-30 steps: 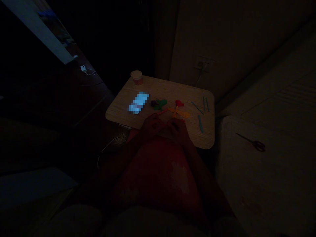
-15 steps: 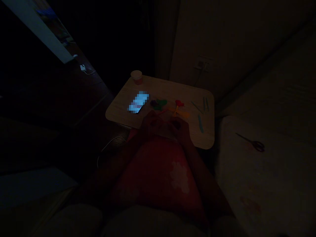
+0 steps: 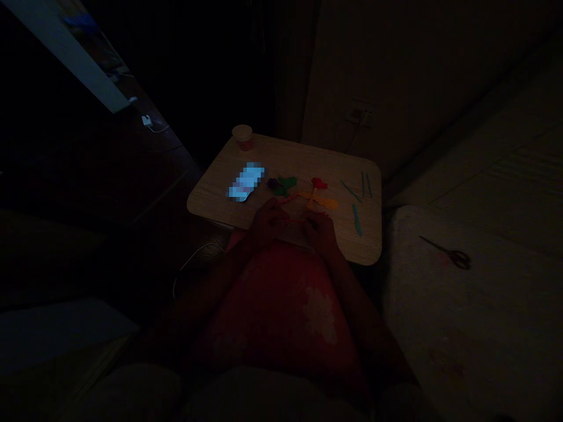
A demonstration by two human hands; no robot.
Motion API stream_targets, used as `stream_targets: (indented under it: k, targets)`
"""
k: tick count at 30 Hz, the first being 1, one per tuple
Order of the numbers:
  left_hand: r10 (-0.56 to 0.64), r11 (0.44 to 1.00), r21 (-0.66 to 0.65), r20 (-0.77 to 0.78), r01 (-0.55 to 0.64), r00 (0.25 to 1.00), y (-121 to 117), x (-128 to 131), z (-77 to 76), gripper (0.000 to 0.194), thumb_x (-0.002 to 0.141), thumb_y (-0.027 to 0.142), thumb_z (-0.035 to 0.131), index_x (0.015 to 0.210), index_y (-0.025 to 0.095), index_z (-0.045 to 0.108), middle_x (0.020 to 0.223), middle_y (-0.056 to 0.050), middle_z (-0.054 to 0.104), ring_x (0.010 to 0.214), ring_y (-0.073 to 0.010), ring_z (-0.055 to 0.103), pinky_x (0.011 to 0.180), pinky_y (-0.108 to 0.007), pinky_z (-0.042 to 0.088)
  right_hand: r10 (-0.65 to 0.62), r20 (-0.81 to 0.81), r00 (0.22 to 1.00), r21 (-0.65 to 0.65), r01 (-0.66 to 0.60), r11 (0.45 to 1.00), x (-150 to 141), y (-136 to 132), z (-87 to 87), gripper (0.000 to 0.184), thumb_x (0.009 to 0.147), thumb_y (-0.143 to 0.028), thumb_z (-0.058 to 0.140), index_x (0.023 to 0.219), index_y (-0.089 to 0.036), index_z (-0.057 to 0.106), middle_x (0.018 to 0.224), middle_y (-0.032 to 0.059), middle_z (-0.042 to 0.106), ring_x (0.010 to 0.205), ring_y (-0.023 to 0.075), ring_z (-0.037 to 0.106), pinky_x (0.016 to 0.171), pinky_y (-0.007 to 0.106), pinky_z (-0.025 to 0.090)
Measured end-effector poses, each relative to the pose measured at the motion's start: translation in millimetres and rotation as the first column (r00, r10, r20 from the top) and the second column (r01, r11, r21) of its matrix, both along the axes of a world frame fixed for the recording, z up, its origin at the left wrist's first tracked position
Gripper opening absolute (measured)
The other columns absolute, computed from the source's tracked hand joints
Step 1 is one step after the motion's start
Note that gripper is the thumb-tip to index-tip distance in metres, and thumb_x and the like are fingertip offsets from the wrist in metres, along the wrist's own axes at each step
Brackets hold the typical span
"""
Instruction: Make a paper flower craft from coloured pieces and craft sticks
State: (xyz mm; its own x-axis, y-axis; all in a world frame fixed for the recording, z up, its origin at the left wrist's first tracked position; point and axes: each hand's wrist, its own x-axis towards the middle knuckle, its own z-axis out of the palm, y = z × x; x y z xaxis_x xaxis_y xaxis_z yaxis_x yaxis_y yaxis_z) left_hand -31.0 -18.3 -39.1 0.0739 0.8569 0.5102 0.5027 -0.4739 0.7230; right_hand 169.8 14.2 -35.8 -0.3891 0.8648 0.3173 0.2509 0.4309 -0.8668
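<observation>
The light is very dim. My left hand (image 3: 267, 223) is at the near edge of a small wooden table (image 3: 206, 202), its fingers closed on one end of a thin pinkish-red strand (image 3: 295, 221). Closed fingers of my right hand (image 3: 321, 231) have the strand's other end, so it spans the gap between both hands. Just beyond lies another red strip (image 3: 288, 200). Past the fingertips are a purple flower shape (image 3: 272, 184) with green leaves (image 3: 288, 182), and a red flower shape (image 3: 319, 183) with an orange stem and leaves (image 3: 325, 203).
A lit phone (image 3: 246, 181) lies left of the shapes, with a paper cup (image 3: 243, 138) at the far left corner. Several teal sticks and strips (image 3: 357, 220) are on the right. Scissors (image 3: 458, 258) rest on a pale surface to the right. A wall socket (image 3: 363, 112) is behind.
My hands have flattened and lowered slightly around the strand, which now shows as a straight line between them. The shapes, phone and cup stay where they were.
</observation>
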Motion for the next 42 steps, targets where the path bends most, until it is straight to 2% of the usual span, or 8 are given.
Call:
stream_targets:
  k: [4,7,10,13,17,26,34,42]
  targets:
    - [-0.033,0.999,0.008,-0.031,0.033,0.999,1.0,-1.3,1.1,0.029,0.092,0.029,0.064,0.067,0.015,0.064,0.082,-0.004,0.054,0.076,-0.0162,0.052,0.071,-0.03,0.046,0.019,0.079,0.997,0.01,-0.02,1.0,0.1,0.7,1.5,0.042,0.094,-0.038,0.051,0.058,-0.019,0.056,0.055,0.0001,0.054,0.055,0.0135,0.047,0.056,0.028,0.033]
    - [-0.041,0.999,0.002,-0.057,0.041,0.998,1.0,-1.2,2.2,0.033,0.094,0.028,0.061,0.065,0.015,0.065,0.08,-0.004,0.055,0.076,-0.0168,0.052,0.07,-0.03,0.045,0.029,0.096,0.995,0.009,-0.03,0.999,0.8,1.7,0.3,0.045,0.098,-0.037,0.047,0.058,-0.019,0.057,0.056,0.0007,0.056,0.056,0.0142,0.049,0.059,0.029,0.035]
    - [-0.036,0.999,0.003,-0.059,0.036,0.998,0.7,-0.3,2.2,0.025,0.094,0.028,0.063,0.077,0.015,0.075,0.084,-0.005,0.058,0.08,-0.0176,0.055,0.075,-0.032,0.048,0.0,0.083,0.997,0.004,0.0,1.0,1.1,2.4,-1.9,0.042,0.097,-0.037,0.05,0.06,-0.02,0.06,0.059,0.0019,0.06,0.059,0.0159,0.053,0.06,0.029,0.038]
    - [-0.015,1.0,0.011,-0.037,0.016,0.999,0.6,0.3,0.6,0.018,0.092,0.03,0.068,0.089,0.017,0.079,0.089,-0.006,0.06,0.083,-0.0183,0.057,0.077,-0.033,0.05,-0.039,0.01,0.999,-0.031,0.039,0.999,0.5,2.1,-3.3,0.027,0.091,-0.036,0.06,0.071,-0.02,0.068,0.07,0.0034,0.068,0.066,0.0174,0.06,0.063,0.029,0.044]
    - [0.004,1.0,-0.016,-0.004,-0.005,1.0,0.0,0.4,-0.2,0.017,0.088,0.032,0.072,0.089,0.016,0.079,0.093,-0.006,0.061,0.081,-0.0171,0.058,0.074,-0.031,0.051,-0.075,-0.067,0.995,-0.063,0.07,0.995,0.0,1.2,-3.0,0.013,0.083,-0.034,0.07,0.082,-0.02,0.069,0.084,0.005,0.073,0.075,0.0182,0.065,0.069,0.03,0.049]
    - [-0.017,1.0,-0.015,-0.044,0.016,0.999,-2.6,1.9,5.8,0.021,0.086,0.035,0.075,0.081,0.015,0.076,0.089,-0.006,0.059,0.081,-0.0175,0.057,0.074,-0.031,0.051,-0.003,-0.047,0.999,-0.074,0.0,0.997,-1.3,-3.3,2.3,0.017,0.084,-0.035,0.07,0.094,-0.021,0.073,0.089,0.005,0.076,0.076,0.0182,0.067,0.069,0.03,0.052]
    - [-0.006,0.999,-0.031,-0.027,0.005,1.0,-2.9,3.5,4.2,0.022,0.084,0.038,0.079,0.089,0.017,0.078,0.094,-0.007,0.061,0.086,-0.0184,0.059,0.078,-0.031,0.051,0.016,-0.003,1.0,-0.021,-0.016,1.0,-0.4,0.3,-1.0,0.016,0.087,-0.031,0.067,0.088,-0.02,0.079,0.082,0.005,0.076,0.072,0.018,0.066,0.069,0.03,0.049]
    - [-0.035,0.999,-0.014,-0.082,0.034,0.996,-2.3,2.3,3.0,0.023,0.09,0.035,0.07,0.077,0.016,0.074,0.086,-0.005,0.057,0.081,-0.0183,0.056,0.076,-0.033,0.049,-0.026,0.078,0.997,-0.002,0.026,1.0,-1.3,0.2,-1.4,0.022,0.088,-0.032,0.065,0.075,-0.019,0.077,0.068,0.0031,0.071,0.061,0.0167,0.059,0.06,0.029,0.042]
